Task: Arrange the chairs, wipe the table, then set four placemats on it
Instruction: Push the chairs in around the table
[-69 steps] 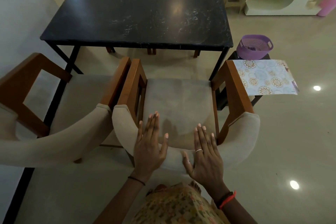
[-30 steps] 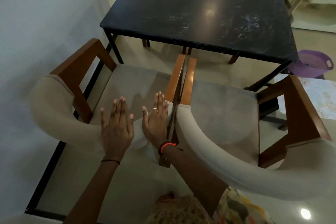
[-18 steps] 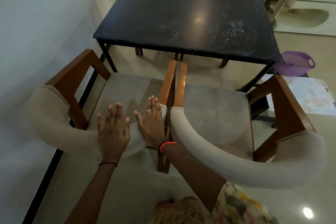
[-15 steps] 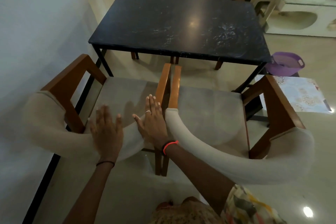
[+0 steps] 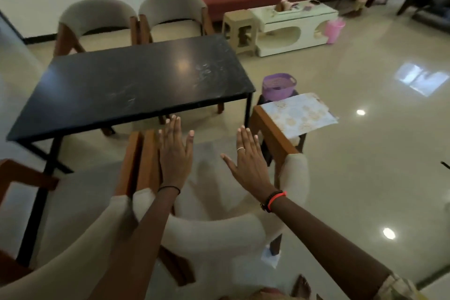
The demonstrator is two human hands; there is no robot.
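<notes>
The near right chair stood short of the black table, its wooden arm tight against the near left chair. And there I was, left hand and right hand out over the seat, palms down, fingers straight, gripping nothing! Two far chairs sat side by side beyond the table. The patterned placemats lay off to the table's right, a purple basket just behind them.

no readable text, labels or numbers anywhere
</notes>
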